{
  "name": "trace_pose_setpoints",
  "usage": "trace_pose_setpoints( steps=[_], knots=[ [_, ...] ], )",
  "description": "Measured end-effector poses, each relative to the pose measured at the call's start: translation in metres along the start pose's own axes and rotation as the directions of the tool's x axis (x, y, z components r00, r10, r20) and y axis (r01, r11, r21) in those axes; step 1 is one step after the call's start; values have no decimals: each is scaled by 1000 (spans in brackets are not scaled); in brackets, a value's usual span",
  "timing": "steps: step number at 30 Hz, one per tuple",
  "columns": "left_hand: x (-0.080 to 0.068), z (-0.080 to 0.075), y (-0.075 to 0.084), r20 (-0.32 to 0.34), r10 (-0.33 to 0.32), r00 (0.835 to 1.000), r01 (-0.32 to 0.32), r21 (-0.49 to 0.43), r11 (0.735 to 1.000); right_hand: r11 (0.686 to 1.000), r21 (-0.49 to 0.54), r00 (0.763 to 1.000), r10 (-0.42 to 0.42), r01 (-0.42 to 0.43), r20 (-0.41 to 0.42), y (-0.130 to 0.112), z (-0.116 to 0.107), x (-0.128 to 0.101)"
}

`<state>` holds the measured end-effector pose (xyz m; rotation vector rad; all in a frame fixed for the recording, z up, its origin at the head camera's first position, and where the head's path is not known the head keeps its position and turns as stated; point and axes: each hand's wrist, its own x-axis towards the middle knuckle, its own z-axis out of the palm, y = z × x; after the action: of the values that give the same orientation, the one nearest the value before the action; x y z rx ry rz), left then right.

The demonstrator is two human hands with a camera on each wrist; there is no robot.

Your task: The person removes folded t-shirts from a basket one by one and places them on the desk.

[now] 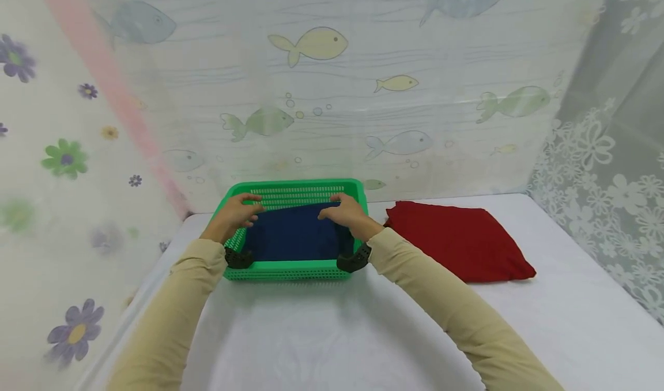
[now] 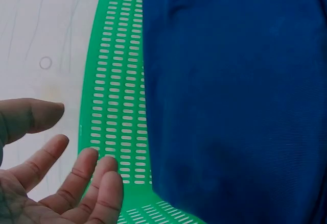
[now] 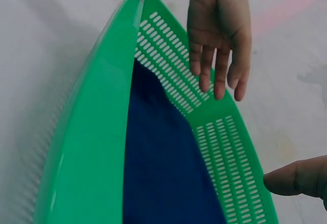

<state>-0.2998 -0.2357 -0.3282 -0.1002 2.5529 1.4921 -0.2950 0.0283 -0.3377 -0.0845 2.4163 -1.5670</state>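
Note:
A folded dark blue cloth (image 1: 293,235) lies in a green plastic basket (image 1: 290,269) with slotted walls. Over the basket's left side is my left hand (image 1: 237,213), its fingers spread and holding nothing; in the left wrist view, the thumb and fingers (image 2: 82,178) stand apart beside the cloth. My right hand (image 1: 350,213) hovers over the basket's right side, fingers loosely bent and nothing in them. The right wrist view shows the left hand (image 3: 219,35) with its fingers hanging down at the far wall, and the right thumb (image 3: 291,178) near the rim.
To the right of the basket, a folded red cloth (image 1: 456,241) lies on the white-covered table (image 1: 321,339). Behind hangs a pale curtain (image 1: 332,91) printed with fish. A flowered curtain (image 1: 67,206) borders the left side, and a lace-patterned one (image 1: 596,149) the right.

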Motion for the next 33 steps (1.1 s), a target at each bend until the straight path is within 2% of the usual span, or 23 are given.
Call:
trace_pose_setpoints(
  steps=[9, 19, 28, 33],
  knots=[
    [2, -3, 1, 20, -96, 995, 96, 4, 995, 1000, -13, 1000, 18, -18, 13, 0, 5, 5],
    [7, -12, 1, 8, -142, 990, 142, 21, 990, 999, -6, 998, 39, -39, 48, 4, 8, 10],
    [16, -19, -4, -35, -185, 982, 187, 54, 981, 999, 1, 999, 43, -43, 15, 9, 14, 17],
    [23, -17, -10, -26, -224, 974, 225, 41, 974, 999, -3, 999, 46, -46, -21, 12, 17, 20]
  ],
)
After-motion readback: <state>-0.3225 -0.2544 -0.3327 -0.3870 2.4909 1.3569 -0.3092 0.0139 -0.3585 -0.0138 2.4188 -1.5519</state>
